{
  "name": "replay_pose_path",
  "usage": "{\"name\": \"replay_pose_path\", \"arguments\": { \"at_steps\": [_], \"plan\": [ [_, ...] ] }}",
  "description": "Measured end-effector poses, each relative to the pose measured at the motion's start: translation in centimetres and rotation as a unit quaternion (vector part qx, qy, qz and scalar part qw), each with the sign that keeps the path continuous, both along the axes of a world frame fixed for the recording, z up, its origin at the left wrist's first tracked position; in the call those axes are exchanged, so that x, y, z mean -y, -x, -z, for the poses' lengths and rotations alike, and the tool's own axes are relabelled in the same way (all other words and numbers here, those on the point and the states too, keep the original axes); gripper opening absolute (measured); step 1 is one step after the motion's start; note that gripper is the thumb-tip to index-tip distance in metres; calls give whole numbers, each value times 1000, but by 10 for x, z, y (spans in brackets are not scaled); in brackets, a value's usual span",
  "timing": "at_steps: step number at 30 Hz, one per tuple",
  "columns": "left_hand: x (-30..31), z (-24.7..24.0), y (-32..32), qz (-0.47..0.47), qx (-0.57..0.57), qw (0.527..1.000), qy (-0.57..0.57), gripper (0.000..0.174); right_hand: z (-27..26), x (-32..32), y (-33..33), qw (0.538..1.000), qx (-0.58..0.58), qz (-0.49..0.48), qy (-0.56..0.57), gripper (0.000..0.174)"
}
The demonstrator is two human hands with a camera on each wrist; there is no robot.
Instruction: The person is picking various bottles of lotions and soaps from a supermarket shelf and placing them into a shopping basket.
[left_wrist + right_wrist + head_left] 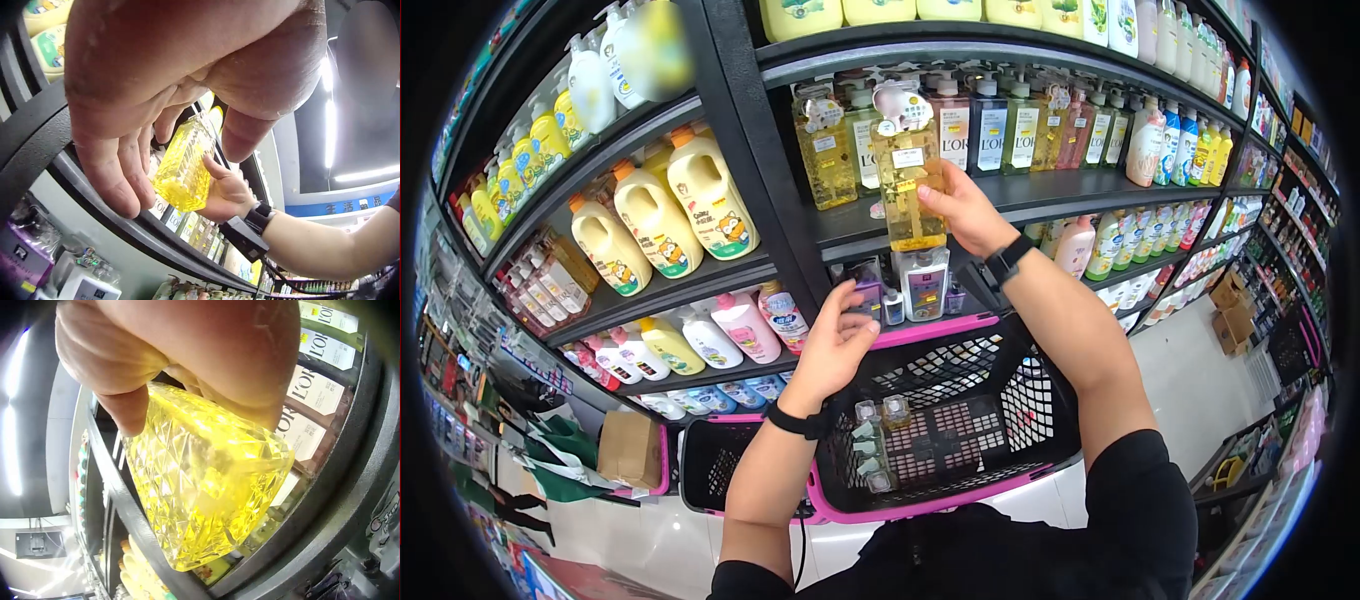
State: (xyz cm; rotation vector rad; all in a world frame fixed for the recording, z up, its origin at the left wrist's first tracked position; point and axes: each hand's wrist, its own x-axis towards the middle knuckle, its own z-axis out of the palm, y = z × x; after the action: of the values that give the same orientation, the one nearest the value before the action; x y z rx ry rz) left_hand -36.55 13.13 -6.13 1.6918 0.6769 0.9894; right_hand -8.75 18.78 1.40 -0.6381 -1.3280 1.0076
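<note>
My right hand (970, 212) grips a clear, square pump bottle (912, 180) of yellow liquid by its side, upright in front of the middle shelf. Its faceted base (209, 494) fills much of the right wrist view, with the thumb on one side and the fingers partly hidden behind. A white tag hangs at the bottle's neck. Lower and to the left, my left hand (832, 345) hovers with loosely bent fingers and nothing in them. In the left wrist view its fingers (115, 169) overlap the yellow bottle (187, 165) from nearer the camera.
Below the hands stands a black shopping basket (1040, 410) with a pink rim, several clear-capped bottles (870, 445) inside. A similar yellow bottle (828, 160) and labelled pump bottles (990, 135) line the shelf (1050, 190). Cream jugs (655, 220) stand left of a black post (750, 130).
</note>
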Motion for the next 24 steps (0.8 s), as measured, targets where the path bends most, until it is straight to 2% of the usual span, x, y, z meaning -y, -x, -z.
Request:
{"name": "replay_pose_path", "arguments": {
  "at_steps": [2, 3, 6, 8, 11, 12, 14, 16, 18, 21, 24],
  "plan": [
    [-2, 17, 17, 7, 10, 1000, 7, 61, 0, -20, 3, 1000, 12, 8, -3, 59],
    [3, 19, 24, -9, 4, 1000, 16, 52, 0, -30, 4, 1000, 18, 9, -2, 60],
    [22, 34, 52, 24, -50, 996, 63, 49, 2, -59, -2, 999, 43, 25, -10, 61],
    [38, 63, 70, 35, -42, 997, 51, 47, 4, -72, -14, 998, 50, 31, 1, 61],
    [66, 81, 92, 45, -86, 994, 51, 46, 1, -76, -27, 996, 61, 58, 1, 60],
    [74, 86, 97, 52, -102, 992, 57, 45, 5, -81, -33, 997, 60, 50, 8, 64],
    [86, 94, 103, 38, -124, 990, 62, 44, 14, -90, -34, 1000, 5, 14, 23, 64],
    [92, 100, 108, 35, -125, 990, 60, 44, 24, -101, -34, 1000, 9, 20, 13, 64],
    [97, 100, 111, 21, -115, 989, 95, 43, 28, -111, -40, 999, -2, -30, 16, 61],
    [102, 114, 116, -1, -114, 989, 95, 43, 24, -107, -43, 998, 31, 1, 60, 57],
    [111, 112, 122, -13, -141, 983, 115, 43, 19, -92, -32, 995, 80, 33, 47, 58]
  ]
}}
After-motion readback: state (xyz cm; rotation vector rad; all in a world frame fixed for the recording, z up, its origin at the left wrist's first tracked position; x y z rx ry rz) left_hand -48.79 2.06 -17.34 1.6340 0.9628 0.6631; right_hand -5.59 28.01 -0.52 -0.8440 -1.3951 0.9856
